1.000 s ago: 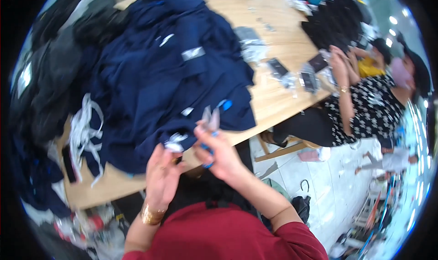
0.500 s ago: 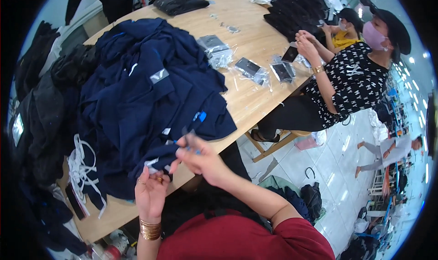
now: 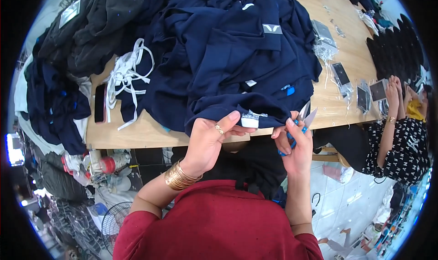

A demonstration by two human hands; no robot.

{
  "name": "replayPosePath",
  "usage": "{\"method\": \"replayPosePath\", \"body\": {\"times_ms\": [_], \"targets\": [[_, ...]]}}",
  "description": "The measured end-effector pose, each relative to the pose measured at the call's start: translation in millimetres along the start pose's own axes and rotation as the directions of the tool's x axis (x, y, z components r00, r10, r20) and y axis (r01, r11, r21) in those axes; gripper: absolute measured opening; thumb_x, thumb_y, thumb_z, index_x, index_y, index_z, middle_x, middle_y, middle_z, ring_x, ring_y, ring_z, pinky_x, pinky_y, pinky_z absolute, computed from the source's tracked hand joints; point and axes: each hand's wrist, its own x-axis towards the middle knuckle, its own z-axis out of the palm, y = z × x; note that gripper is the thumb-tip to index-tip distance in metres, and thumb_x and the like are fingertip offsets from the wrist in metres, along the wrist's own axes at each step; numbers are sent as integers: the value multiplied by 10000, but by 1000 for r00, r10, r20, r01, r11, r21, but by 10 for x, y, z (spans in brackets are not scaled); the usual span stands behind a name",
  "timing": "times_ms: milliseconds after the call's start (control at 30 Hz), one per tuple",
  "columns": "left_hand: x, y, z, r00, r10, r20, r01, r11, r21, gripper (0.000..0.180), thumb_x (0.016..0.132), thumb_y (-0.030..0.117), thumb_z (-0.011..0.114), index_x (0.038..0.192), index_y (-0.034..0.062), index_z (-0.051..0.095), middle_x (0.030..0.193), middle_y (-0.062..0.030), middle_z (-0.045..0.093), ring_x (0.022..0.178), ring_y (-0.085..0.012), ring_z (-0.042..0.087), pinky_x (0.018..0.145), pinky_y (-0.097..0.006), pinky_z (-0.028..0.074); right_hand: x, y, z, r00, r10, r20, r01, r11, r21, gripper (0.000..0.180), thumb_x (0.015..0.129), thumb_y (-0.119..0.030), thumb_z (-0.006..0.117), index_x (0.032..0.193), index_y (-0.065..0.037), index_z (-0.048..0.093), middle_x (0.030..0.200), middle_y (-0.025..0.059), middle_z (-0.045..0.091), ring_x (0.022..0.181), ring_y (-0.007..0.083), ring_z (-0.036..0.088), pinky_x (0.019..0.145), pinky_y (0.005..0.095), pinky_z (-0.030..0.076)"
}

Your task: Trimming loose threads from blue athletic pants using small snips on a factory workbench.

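Note:
A navy garment (image 3: 269,106) hangs over the front of the table, its edge stretched between my two hands. My left hand (image 3: 207,139) pinches that edge, the thumb lying on top beside a white label (image 3: 250,120). At the other end, my right hand (image 3: 295,146) has a pair of blue-handled scissors (image 3: 309,117) around its fingers, the blades apart and pointing away from me. Thumb and fingertips of that hand also touch the garment's edge. Behind lies a large heap of navy garments (image 3: 219,54), one bearing a grey patch.
On the wooden table (image 3: 150,134) lie white cords (image 3: 130,73) and a dark phone (image 3: 100,103). Black garments (image 3: 91,32) are piled at the left. Plastic packets (image 3: 342,75) lie at the right, where a person (image 3: 397,146) sits handling one. A wire fan (image 3: 116,221) stands below.
The view has swung round to face the table squarely. My hands, formerly close together, have moved apart with the garment's edge drawn out between them. The scissors stay in my right hand.

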Motion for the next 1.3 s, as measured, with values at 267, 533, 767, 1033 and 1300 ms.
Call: {"method": "replayPosePath", "body": {"times_ms": [267,533,767,1033,1300], "targets": [[-47,-40,-29,997,57,-42,-58,998,-26,158,881,103,545,952,-18,618,954,-99,640,887,-164,606,777,-321,490,-147,-140,187,967,-256,16,200,714,-671,189,933,-137,434,1012,23,498,751,115,629,507,125,562,500,204,441],[-52,20,25,999,23,-40,-22,999,40,157,871,123,565,944,-5,618,929,-82,642,847,-144,603,785,-297,476,-315,-316,551,919,366,149,-195,747,-635,221,939,-159,420,1067,5,495,776,95,663,547,116,627,489,205,467],[-69,51,34,1000,5,3,-5,999,42,146,876,107,553,940,-11,611,918,-80,637,832,-131,593,773,-281,467,-280,-307,581,906,398,144,-197,698,-689,255,951,-217,402,1064,-14,508,752,104,662,490,137,614,445,215,460],[-84,33,26,1000,7,26,-7,1000,20,141,878,88,546,947,-18,607,931,-82,634,866,-124,578,808,-278,443,-275,-274,575,917,357,179,-132,694,-708,268,955,-188,390,1048,40,496,736,132,663,427,113,565,403,188,427],[-75,21,21,1000,8,13,-8,999,36,145,868,78,555,959,-22,608,953,-91,634,897,-134,578,853,-285,428,-263,-282,563,916,354,185,-127,697,-705,263,952,-179,396,1040,43,507,727,132,662,423,111,561,399,192,428]]}}
